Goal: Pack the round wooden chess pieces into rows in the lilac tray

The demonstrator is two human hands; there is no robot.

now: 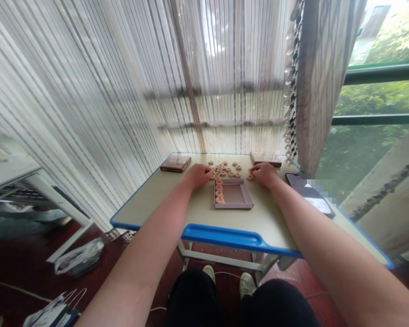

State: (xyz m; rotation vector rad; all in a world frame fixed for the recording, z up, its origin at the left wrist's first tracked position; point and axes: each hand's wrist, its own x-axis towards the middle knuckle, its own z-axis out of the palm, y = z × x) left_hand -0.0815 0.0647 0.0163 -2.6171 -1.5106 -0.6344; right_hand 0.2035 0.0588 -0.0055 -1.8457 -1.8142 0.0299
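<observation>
Round wooden xiangqi pieces (222, 173) lie scattered and partly stacked on the desk behind an open shallow box (251, 201). A column of several pieces with red characters (218, 193) lies along the box's left side. At the left edge of the scattered pieces is my left hand (201, 174), its fingers curled in; whatever they grip is hidden. My right hand (266, 174), to the right of the pieces, has thumb and fingers closed at a single xiangqi piece (250, 177).
A flat brown box (176, 164) lies at the desk's back left, and a similar box (266, 158) at the back right. A phone (310, 195) rests near the right edge. The blue pen groove (223, 235) runs along the front. Striped curtains (231, 91) hang behind the desk.
</observation>
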